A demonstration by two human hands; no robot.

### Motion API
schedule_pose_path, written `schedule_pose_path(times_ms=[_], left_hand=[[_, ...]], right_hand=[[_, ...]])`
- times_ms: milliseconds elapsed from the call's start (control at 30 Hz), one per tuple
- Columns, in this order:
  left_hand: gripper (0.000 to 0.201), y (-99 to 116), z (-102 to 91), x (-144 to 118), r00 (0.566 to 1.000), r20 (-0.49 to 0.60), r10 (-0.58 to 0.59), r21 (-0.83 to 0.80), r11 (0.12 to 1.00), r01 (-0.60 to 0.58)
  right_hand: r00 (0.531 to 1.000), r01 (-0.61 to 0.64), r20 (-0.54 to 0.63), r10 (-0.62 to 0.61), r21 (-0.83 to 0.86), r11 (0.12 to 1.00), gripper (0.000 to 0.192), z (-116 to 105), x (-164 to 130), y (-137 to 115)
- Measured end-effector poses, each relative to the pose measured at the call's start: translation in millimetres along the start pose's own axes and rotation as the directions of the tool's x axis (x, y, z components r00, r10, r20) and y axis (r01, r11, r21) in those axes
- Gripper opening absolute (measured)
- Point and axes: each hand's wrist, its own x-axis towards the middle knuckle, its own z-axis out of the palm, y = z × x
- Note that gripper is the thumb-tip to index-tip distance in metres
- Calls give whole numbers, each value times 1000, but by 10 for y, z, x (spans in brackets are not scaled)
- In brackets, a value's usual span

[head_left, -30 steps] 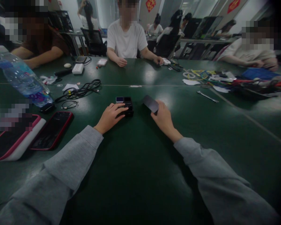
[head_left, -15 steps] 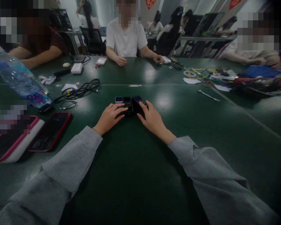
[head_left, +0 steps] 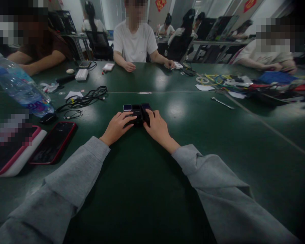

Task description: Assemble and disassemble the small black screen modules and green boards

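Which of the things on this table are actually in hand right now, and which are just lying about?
In hand: small black device under the left hand; dark flat piece held against it by the right hand.

Lying about: water bottle, red-cased phone, black cables, wrench.

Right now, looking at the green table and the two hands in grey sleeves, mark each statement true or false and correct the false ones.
1. Both hands touch the small black device. True.
2. The left hand holds the red-cased phone. False: the phone lies apart, on the table.
3. A water bottle lies on its side at the left. True.
4. The right hand rests on the wrench. False: the wrench lies untouched, farther right.
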Motion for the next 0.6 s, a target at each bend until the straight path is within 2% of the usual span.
schedule_pose_path(times_ms=[267,433,600], left_hand=[[40,-21,21,-22,1000,-4,7,13,1000,-7],[41,-5,9,-15,1000,1,6,18,1000,-6],[39,-4,21,-7,1000,0,11,29,1000,-11]], right_hand=[[997,37,63,-40,48,998,67,-24,-37,24],[994,79,64,-87,127,989,70,-24,-65,48],[994,78,62,-86,116,990,71,-9,-69,32]])
